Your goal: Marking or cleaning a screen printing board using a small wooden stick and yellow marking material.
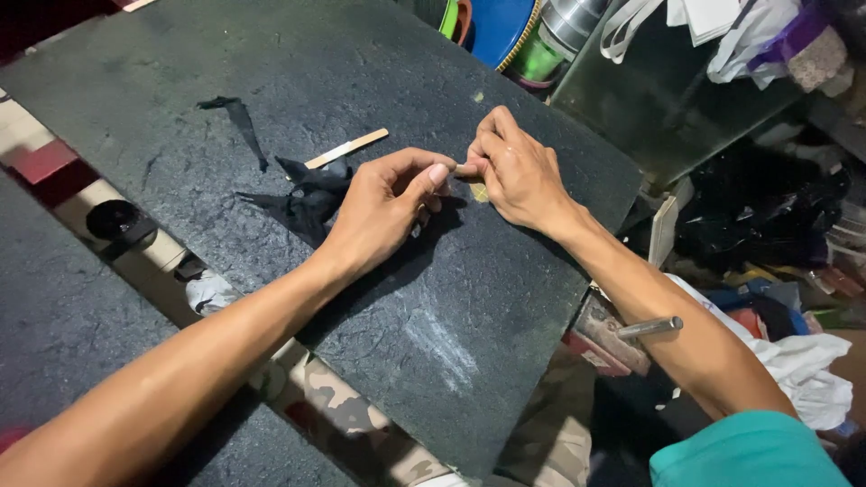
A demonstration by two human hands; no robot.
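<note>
My left hand (383, 209) and my right hand (516, 171) meet fingertip to fingertip over a dark stone slab (298, 81). Between the fingertips both hands pinch a small pale piece (465, 169); what it is cannot be told. A small yellowish scrap (478, 191) lies on the slab under my right hand. Crumpled black cloth scraps (307, 197) lie just left of my left hand. A flat wooden stick (346, 148) rests beyond them.
A thin black strip (239, 117) lies further left on the slab. A metal rod (649, 326) sticks out below my right forearm. Plastic bowls and a metal pot (523, 36) crowd the far edge. Bags and cloth fill the right side.
</note>
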